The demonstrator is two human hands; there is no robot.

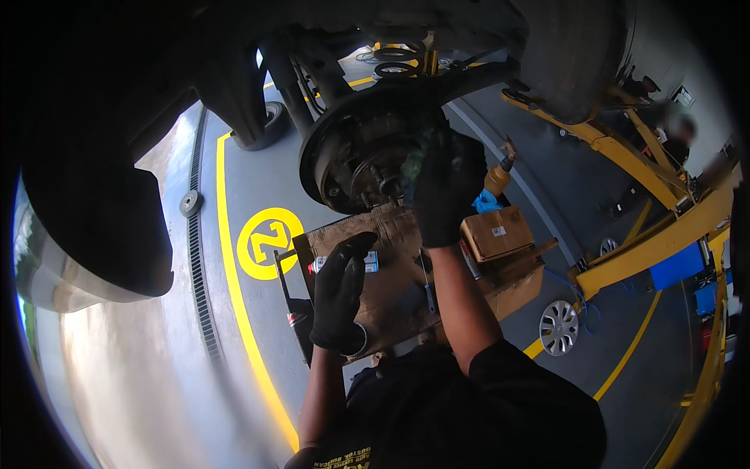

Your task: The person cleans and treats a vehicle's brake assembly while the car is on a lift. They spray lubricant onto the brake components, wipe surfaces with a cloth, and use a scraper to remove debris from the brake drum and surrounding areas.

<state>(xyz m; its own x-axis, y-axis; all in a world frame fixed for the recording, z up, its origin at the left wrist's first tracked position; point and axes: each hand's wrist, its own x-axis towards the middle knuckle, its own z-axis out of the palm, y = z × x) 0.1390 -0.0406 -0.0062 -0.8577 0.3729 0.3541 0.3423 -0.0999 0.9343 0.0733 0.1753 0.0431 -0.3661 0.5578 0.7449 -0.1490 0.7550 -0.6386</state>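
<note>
Above me, on the underside of a raised vehicle, is a round, dark brake assembly (355, 160) with its hub exposed. My right hand (449, 187), in a black glove, is raised against the right side of it. A blurred greenish thing (414, 166) shows at its fingers; its kind is unclear. Lower and to the left, my left hand (340, 293), also black-gloved, is held up with its fingers stretched and nothing visible in them. Behind it a spray can (371, 262) lies on a cardboard-covered stand (391, 313), and the hand hides the can's middle.
A screwdriver (430, 297) lies on the stand. At its right are a cardboard box (498, 233), a blue glove or rag (487, 202) and an amber bottle (498, 180). A yellow lift arm (633, 172) crosses the right side. On the floor lies a wheel cover (558, 327).
</note>
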